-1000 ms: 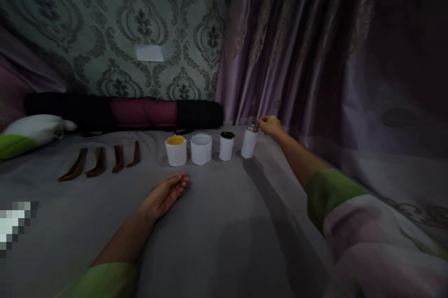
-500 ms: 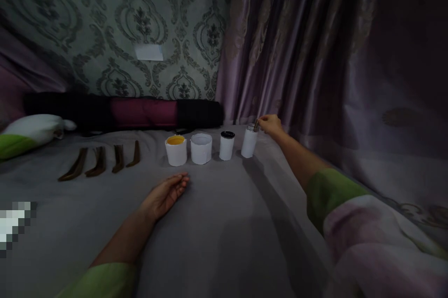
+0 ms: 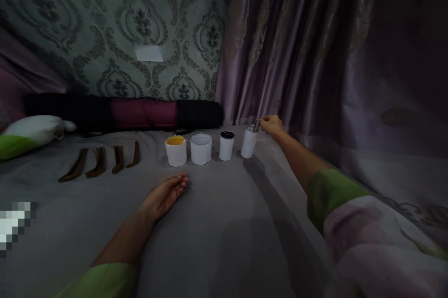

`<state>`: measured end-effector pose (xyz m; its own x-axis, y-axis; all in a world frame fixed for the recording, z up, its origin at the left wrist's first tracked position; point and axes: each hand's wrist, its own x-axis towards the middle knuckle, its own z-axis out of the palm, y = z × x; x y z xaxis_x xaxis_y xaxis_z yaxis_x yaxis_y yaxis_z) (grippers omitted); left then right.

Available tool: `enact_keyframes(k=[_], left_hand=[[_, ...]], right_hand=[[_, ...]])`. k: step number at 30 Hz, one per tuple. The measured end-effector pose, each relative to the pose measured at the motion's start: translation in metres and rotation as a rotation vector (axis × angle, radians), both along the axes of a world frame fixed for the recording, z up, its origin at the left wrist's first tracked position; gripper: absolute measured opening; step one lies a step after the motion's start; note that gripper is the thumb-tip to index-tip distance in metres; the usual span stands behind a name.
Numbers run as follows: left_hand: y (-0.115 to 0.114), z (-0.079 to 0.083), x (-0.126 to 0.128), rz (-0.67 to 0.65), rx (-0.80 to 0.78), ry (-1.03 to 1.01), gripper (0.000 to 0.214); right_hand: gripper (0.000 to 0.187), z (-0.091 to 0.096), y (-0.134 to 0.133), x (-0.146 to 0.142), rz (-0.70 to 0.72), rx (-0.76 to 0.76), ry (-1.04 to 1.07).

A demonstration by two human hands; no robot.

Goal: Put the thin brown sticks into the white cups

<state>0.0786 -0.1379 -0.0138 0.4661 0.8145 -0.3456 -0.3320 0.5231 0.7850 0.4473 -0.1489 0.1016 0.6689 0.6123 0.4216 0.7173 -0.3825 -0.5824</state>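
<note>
Four white cups stand in a row on the grey bedsheet (image 3: pixel 224 223): one with yellow contents (image 3: pixel 175 150), a wide white one (image 3: pixel 200 148), one with a black top (image 3: pixel 226 145) and a tall narrow one (image 3: pixel 249 141). My right hand (image 3: pixel 271 125) reaches to the tall cup's rim and pinches a small brown thing (image 3: pixel 256 125) that stands in it. My left hand (image 3: pixel 164 195) rests on the sheet in front of the cups, fingers loosely stretched, holding nothing.
Several brown wooden spoons (image 3: pixel 100 162) lie in a row left of the cups. A dark and maroon bolster (image 3: pixel 140 113) lies along the patterned wall. A white and green pillow (image 3: pixel 30 132) is at far left. Purple curtains (image 3: pixel 315 55) hang on the right.
</note>
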Motion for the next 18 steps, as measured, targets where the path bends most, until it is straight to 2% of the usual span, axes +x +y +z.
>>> enact_keyframes(k=[11, 18], left_hand=[[0.002, -0.005, -0.001, -0.016, 0.019, 0.002, 0.016], [0.0, -0.002, 0.0, -0.004, 0.02, 0.01, 0.015]], right_hand=[[0.028, 0.001, -0.007, 0.0, -0.043, 0.009, 0.083], [0.026, 0.001, -0.011, 0.001, -0.031, 0.033, 0.118]])
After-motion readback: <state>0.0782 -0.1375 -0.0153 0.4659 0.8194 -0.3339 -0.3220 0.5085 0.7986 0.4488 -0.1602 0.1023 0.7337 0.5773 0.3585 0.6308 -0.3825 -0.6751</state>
